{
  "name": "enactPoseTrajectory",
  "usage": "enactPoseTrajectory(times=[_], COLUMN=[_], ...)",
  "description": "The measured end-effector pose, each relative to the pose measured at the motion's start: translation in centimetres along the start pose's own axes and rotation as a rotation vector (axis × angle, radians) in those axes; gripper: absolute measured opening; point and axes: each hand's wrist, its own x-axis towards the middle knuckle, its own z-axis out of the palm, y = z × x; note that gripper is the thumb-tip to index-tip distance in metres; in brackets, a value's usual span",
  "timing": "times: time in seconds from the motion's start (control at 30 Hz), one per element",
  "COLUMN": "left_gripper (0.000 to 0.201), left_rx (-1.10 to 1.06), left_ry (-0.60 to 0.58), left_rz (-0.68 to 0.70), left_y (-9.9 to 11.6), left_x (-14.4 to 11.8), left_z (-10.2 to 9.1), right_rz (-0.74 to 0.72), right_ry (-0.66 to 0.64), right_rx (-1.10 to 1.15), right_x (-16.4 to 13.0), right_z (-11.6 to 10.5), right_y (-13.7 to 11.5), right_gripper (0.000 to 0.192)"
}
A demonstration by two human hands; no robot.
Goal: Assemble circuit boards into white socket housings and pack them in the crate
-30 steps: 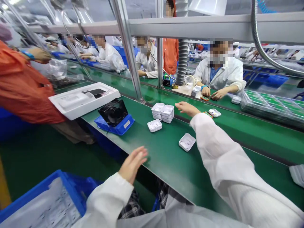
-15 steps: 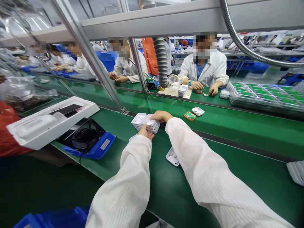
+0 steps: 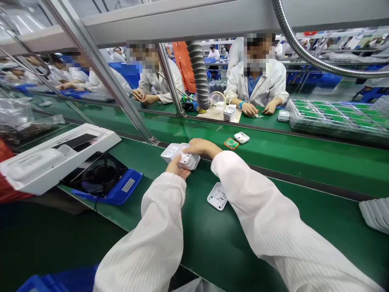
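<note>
Both of my hands grip one stack of white plastic housings [image 3: 191, 162] near the far edge of the green table. My left hand [image 3: 177, 167] is closed on its near left side, thumb on top and fingers low. Across its far right side, my right hand [image 3: 203, 147] is bent with its fingers over the edge. The stack leans and overlaps a second stack of white housings [image 3: 169, 152] just left of it. A single white housing [image 3: 216, 197] lies open side up on the table, beside my right sleeve.
On the green belt beyond lie a green circuit board [image 3: 231, 143] with orange edging and a white housing [image 3: 242, 138]. A black fan [image 3: 101, 173] on a blue bin and a white tray [image 3: 39, 184] stand left. More white housings [image 3: 377, 215] sit far right. A co-worker [image 3: 257, 87] works opposite.
The held stack has tilted and moved over the edge of the left stack, with both hands still on it. The whole view has shifted slightly, uncovering more of the single housing.
</note>
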Motion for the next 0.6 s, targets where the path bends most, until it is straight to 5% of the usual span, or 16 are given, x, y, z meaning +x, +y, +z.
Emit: enactPoseTrajectory(times=[0.2,0.3,0.43,0.6], left_gripper=[0.039,0.049,0.055,0.060], left_rx=[-0.160,-0.276,-0.382,-0.332], left_ry=[-0.287,-0.265,-0.035,0.123], left_rz=[0.355,0.563,0.676,0.398], left_y=[-0.9,-1.8,-4.7,-11.8], left_x=[-4.7,-7.1,-9.5,-12.4], left_z=[-5.8,-10.4,-18.3,-31.3], right_rz=[-0.349,-0.492,-0.494,-0.463], right_ry=[0.138,0.048,-0.152,-0.498], right_rx=[-0.015,0.177,0.495,0.438], right_x=[-6.3,-7.5,-7.8,-10.1], right_z=[1.8,5.3,13.4,25.8], right_y=[-4.8,-7.9,-12.4,-16.4], right_gripper=[0.047,0.055,0.053,0.049])
